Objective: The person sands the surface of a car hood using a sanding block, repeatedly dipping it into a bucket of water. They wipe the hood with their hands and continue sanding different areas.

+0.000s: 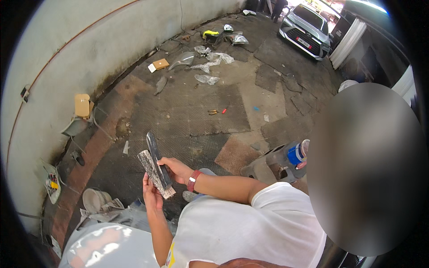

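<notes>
Off-white bucket [92, 200], one: cannot tell contents. Gripping one black bar [153, 148] in right hand [176, 169], pinching one speckled strip [151, 168] in left hand [153, 197].

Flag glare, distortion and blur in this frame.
Head view throughout: glare on the pale panel, lower left; washed-out background behind the car; fisheye bowing along the wall; black rim; featureless blur over a large patch at right, while the dark strip looks fairly sharp.

A silver car [308, 29] stands at the far end; crumpled clear plastic [207, 79] lies on the floor [201, 97] — pliers [212, 112] and a small red object [224, 110] nearer — and a cardboard box [82, 105] by the wall [120, 40].
</notes>
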A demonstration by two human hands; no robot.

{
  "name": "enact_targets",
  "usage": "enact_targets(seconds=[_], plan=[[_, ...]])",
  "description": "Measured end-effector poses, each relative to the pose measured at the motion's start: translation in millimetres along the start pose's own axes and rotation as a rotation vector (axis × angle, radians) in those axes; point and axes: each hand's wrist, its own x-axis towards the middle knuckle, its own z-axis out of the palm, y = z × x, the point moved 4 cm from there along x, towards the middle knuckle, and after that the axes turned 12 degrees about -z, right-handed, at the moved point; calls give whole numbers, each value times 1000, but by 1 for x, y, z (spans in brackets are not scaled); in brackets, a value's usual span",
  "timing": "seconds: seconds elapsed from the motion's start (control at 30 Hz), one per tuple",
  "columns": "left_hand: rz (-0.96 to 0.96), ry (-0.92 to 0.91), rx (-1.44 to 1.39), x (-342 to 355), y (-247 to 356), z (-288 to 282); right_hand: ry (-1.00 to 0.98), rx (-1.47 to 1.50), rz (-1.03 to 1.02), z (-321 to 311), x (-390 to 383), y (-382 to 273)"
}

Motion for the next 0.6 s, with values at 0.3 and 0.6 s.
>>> enact_targets(seconds=[0.3,0.6], plan=[[104,208,189,98,131,-24,-32,191,79,98,162,-10],[135,395,60,191,276,-94,-202,139,277,171,365,20]])
